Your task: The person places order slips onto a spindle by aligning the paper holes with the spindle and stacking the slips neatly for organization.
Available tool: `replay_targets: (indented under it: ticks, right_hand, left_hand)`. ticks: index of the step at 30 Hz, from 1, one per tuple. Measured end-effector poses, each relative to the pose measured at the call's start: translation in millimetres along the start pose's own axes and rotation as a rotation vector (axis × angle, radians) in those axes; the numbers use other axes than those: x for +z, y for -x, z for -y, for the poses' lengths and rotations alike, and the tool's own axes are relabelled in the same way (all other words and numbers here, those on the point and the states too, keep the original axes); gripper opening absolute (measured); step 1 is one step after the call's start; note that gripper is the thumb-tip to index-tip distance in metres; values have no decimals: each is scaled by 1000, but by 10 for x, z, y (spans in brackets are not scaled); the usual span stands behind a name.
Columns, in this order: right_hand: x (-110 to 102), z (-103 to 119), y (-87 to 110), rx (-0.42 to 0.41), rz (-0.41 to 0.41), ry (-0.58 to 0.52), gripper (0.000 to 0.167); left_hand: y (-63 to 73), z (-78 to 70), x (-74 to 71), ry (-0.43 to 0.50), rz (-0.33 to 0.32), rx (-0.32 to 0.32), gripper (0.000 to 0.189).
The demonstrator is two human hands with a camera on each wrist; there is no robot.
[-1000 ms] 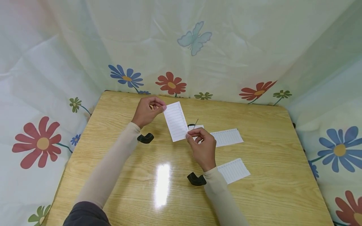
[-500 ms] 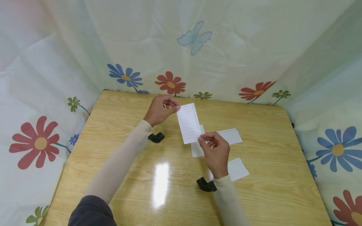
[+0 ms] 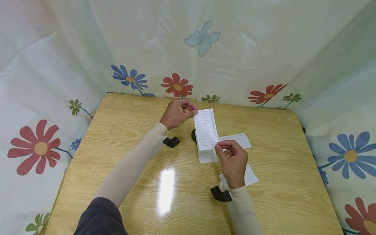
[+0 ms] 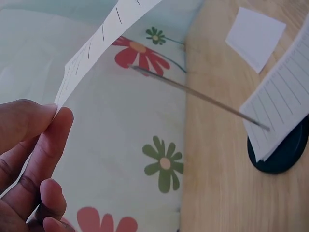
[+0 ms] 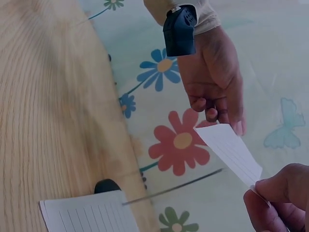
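A lined paper slip (image 3: 205, 129) is held up over the table by both hands. My left hand (image 3: 178, 114) pinches its upper left corner between thumb and finger; my right hand (image 3: 234, 162) pinches the lower right corner. Below it stands a receipt spike, whose thin metal rod (image 4: 198, 94) points up from a round black base (image 4: 280, 152). Several lined slips (image 4: 285, 89) are threaded on the rod near the base. In both wrist views the held slip is apart from the spike tip. From the head, the slip hides the rod.
One lined slip (image 3: 239, 140) lies on the wooden table (image 3: 279, 195) right of the spike. Another slip (image 3: 251, 175) lies nearer, partly behind the right hand and wrist. A flowered curtain (image 3: 235, 65) hangs along the table's back and sides.
Both hands have moved right with the slip stretched between them. It now hangs in front of the spike and its threaded slips. The slips on the table have not moved.
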State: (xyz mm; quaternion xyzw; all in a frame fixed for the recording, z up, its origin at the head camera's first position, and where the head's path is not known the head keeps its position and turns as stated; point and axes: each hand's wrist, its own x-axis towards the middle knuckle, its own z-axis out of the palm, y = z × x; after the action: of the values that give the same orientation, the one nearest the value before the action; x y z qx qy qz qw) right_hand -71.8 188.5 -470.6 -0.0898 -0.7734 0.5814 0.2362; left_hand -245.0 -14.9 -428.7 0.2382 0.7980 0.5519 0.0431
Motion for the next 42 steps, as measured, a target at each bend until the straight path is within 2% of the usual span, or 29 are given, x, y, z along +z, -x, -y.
replay_targets:
  ticks: [7,20,35,42]
  right_hand:
    - [-92,-57,-17,45,-40,0,8]
    - [-162,-114,-33,102,-36,-76,5]
    - [-166,-237,-11,181,-28,-42,6]
    - [-161,-268,9,182,-39,-58,4]
  left_hand:
    - [-47,-41,117,3,14,-8,5]
    - [-121,-41,241,-34,50,-25,6]
    - [-114,31,318,-32,59,-64,5]
    - [-97,35,320,-38,65,-55,5]
